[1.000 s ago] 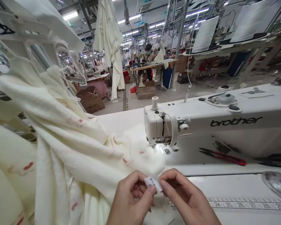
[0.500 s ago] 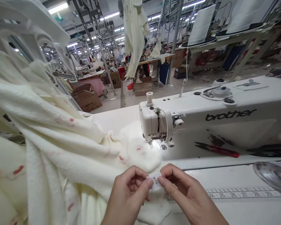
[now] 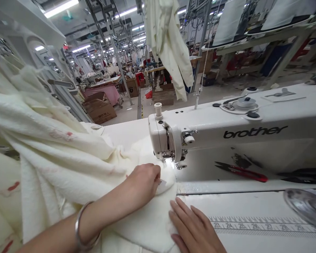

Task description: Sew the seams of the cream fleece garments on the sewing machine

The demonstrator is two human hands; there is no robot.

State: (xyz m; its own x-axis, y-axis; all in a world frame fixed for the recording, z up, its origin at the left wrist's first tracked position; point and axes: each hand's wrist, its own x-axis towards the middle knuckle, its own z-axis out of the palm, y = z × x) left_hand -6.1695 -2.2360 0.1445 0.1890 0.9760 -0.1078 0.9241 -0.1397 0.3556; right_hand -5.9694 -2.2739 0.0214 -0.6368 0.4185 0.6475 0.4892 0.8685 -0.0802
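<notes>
My left hand (image 3: 144,181), with a bangle (image 3: 80,225) at its wrist, is closed on a small white label (image 3: 161,185). It holds the label over the cream plush fabric (image 3: 139,221), just in front of the sewing machine's needle area. My right hand (image 3: 193,226) lies flat with fingers stretched at the right edge of the fabric, its fingertips touching the cloth. The white sewing machine (image 3: 164,138) stands behind both hands, its lamp lit by the needle. Part of the label is hidden by the left fingers.
Red-handled thread snips (image 3: 242,172) lie on the machine bed under the arm. A printed ruler (image 3: 252,226) runs along the table's front, with a round metal piece (image 3: 307,207) at far right. Cream fabric with red marks (image 3: 42,151) heaps at left. Garments (image 3: 171,45) hang beyond.
Both hands held the label between them; now only the left does, farther forward toward the needle. The right has let go and lies flat on the cloth edge. The view has shifted slightly.
</notes>
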